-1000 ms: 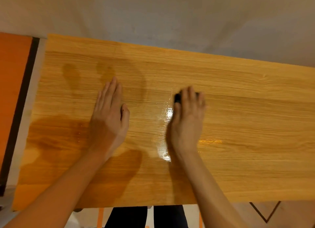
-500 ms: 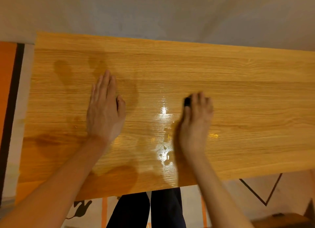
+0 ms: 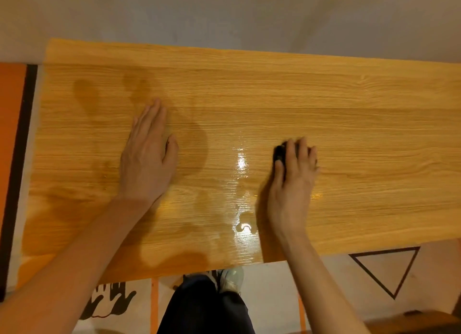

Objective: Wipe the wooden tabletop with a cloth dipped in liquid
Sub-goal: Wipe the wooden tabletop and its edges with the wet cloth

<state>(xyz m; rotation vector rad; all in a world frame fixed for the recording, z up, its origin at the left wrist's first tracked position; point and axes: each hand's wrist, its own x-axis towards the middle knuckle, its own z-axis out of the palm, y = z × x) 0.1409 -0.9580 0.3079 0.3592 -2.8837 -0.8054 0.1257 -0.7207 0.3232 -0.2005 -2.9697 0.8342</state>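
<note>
The wooden tabletop (image 3: 361,124) fills most of the view. A shiny wet streak (image 3: 242,179) runs from its middle toward the near edge. My right hand (image 3: 291,184) lies right of the streak, fingers straight, pressing a small dark cloth (image 3: 279,152) onto the wood. Only a dark corner of the cloth shows beside my index finger; the rest is hidden under the hand. My left hand (image 3: 149,159) rests flat on the tabletop to the left, fingers together and straight, holding nothing.
A pale wall (image 3: 224,16) backs the table's far edge. An orange panel with a dark stripe (image 3: 15,139) borders the left side. Below the near edge are my dark trousers (image 3: 202,306), a shoe (image 3: 233,278) and patterned floor with a triangle mark (image 3: 389,271).
My right hand slid the cloth to the right across the tabletop, leaving the wet streak exposed on its left. My left hand stayed flat in place. The camera shifted slightly.
</note>
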